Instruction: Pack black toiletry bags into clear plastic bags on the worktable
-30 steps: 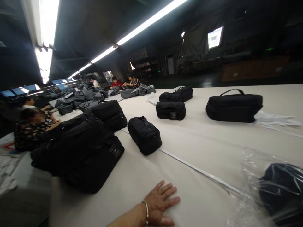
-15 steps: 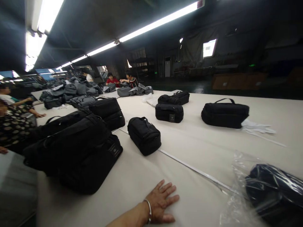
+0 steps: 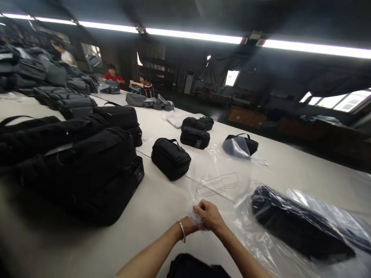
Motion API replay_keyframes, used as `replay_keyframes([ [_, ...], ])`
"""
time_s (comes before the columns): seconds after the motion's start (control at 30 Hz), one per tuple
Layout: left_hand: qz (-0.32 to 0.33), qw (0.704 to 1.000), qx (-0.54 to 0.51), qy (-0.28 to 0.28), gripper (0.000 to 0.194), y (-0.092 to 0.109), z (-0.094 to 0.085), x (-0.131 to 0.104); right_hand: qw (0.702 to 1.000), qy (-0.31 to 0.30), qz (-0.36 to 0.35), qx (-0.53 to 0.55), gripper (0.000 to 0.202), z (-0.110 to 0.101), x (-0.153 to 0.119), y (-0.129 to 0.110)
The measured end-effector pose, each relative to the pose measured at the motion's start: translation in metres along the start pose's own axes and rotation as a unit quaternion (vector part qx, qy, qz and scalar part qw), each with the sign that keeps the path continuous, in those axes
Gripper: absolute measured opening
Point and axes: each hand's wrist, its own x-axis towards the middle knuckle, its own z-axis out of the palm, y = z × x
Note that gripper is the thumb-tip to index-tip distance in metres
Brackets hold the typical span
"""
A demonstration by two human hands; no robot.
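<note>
A clear plastic bag [image 3: 216, 185] with printed lines on it is stretched out above the table. My right hand [image 3: 211, 216] is closed on its near edge, thumb and fingers pinched together. Right beside it is my left hand [image 3: 193, 225], with a bracelet on the wrist; bunched plastic and the right hand hide its fingers. Below my forearms, part of a black bag [image 3: 197, 267] shows at the bottom edge. A black carry bag [image 3: 171, 159] with a top handle stands just beyond my hands.
Large black bags [image 3: 87, 173] are piled at the left. Plastic-wrapped dark bags [image 3: 292, 220] lie at the right. Farther back stand more black bags [image 3: 195, 138], a white glove [image 3: 259, 160] and heaps of grey bags [image 3: 43, 69]. Co-workers [image 3: 113, 75] are at the far side.
My left hand was spread flat on the table and is now up against my right hand, which has come into view holding the plastic bag. The view has swung right.
</note>
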Motion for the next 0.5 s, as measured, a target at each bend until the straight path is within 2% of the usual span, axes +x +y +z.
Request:
replay_keyframes([
  [0.1, -0.075, 0.985, -0.155, 0.005, 0.048, 0.016, -0.011, -0.035, 0.999, -0.034, -0.004, 0.008, 0.031, 0.007, -0.016, -0.014],
  [0.17, -0.11, 0.966, -0.231, 0.041, 0.049, 0.021, -0.024, -0.051, 0.998, -0.054, -0.024, 0.024, 0.032, 0.006, -0.03, -0.022],
  [0.2, -0.123, 0.956, -0.261, 0.06, 0.05, 0.022, -0.03, -0.055, 0.998, -0.048, -0.037, 0.022, 0.041, 0.006, -0.038, -0.024],
  [0.27, -0.14, 0.936, -0.311, 0.087, 0.051, 0.025, -0.039, -0.059, 0.998, -0.015, -0.057, -0.007, 0.073, 0.004, -0.052, -0.024],
  [0.3, -0.143, 0.928, -0.332, 0.093, 0.051, 0.027, -0.042, -0.059, 0.998, 0.007, -0.062, -0.03, 0.078, 0.004, -0.057, -0.022],
  [0.33, -0.143, 0.921, -0.35, 0.093, 0.052, 0.03, -0.043, -0.059, 0.996, 0.027, -0.063, -0.05, 0.071, 0.003, -0.062, -0.02],
  [0.43, -0.112, 0.915, -0.373, 0.105, 0.058, 0.042, -0.04, -0.061, 0.993, 0.064, -0.062, -0.073, 0.027, -0.003, -0.067, -0.014],
  [0.5, -0.077, 0.917, -0.369, 0.132, 0.069, 0.051, -0.035, -0.065, 0.993, 0.081, -0.062, -0.067, 0.024, -0.008, -0.066, -0.012],
])
